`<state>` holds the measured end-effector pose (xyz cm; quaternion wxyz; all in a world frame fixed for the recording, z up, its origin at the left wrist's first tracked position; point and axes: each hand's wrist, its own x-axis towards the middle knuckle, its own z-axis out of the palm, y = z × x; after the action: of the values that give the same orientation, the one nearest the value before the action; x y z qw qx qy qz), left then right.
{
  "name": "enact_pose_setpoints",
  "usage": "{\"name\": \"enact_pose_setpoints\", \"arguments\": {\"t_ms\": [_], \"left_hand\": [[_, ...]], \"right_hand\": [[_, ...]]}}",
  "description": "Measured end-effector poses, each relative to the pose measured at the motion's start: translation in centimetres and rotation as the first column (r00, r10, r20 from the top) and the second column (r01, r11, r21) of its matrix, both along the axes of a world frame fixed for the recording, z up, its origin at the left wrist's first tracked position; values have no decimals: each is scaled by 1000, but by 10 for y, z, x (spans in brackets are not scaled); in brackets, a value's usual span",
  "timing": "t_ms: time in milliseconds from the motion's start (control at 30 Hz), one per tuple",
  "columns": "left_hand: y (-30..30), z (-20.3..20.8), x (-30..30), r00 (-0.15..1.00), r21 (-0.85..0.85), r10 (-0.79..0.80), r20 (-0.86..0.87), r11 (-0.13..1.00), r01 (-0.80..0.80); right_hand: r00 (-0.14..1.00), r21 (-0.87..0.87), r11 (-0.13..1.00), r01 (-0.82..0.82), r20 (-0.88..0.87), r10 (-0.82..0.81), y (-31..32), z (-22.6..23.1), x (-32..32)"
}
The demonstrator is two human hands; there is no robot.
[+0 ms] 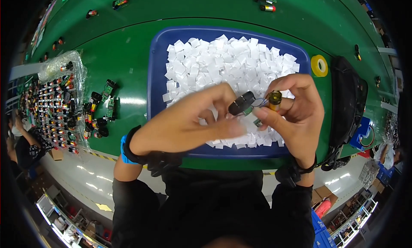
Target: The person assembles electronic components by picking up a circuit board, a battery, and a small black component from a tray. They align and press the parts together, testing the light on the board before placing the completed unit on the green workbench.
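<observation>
Both of my hands are raised over a blue tray heaped with small white paper-like squares. Between the fingers of my right hand sits a small yellow-gold cylindrical cell, its end facing up. Thin wires run from it to a circuit-board assembly with a black rounded part. My left hand, slightly blurred, closes its fingers around that assembly. A bit of green board shows between the two hands; most of it is hidden by my fingers.
Left on the green table lie several board-and-cell assemblies and a plastic-wrapped stack of cells. Yellow tape and a black bag are at the tray's right. Loose assemblies lie at the back. Another person's arm shows far left.
</observation>
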<state>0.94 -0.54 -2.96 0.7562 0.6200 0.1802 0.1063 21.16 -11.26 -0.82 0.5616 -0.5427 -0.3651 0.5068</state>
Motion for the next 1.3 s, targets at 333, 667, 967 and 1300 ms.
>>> {"name": "enact_pose_setpoints", "arguments": {"t_ms": [333,667,967,1300], "left_hand": [[9,8,4,991,-230,110,-76,965,-125],[-6,7,5,960,339,233,-155,925,-170],[-11,6,7,972,455,223,-69,875,-168],[-21,8,12,891,569,402,-210,791,-222]], "right_hand": [[665,333,926,-175,734,-138,4,2,6],[651,265,963,-54,740,-167,2,-9,9],[721,120,963,-241,686,95,10,-7,7],[857,139,985,-98,515,13,2,-16,-9]]}}
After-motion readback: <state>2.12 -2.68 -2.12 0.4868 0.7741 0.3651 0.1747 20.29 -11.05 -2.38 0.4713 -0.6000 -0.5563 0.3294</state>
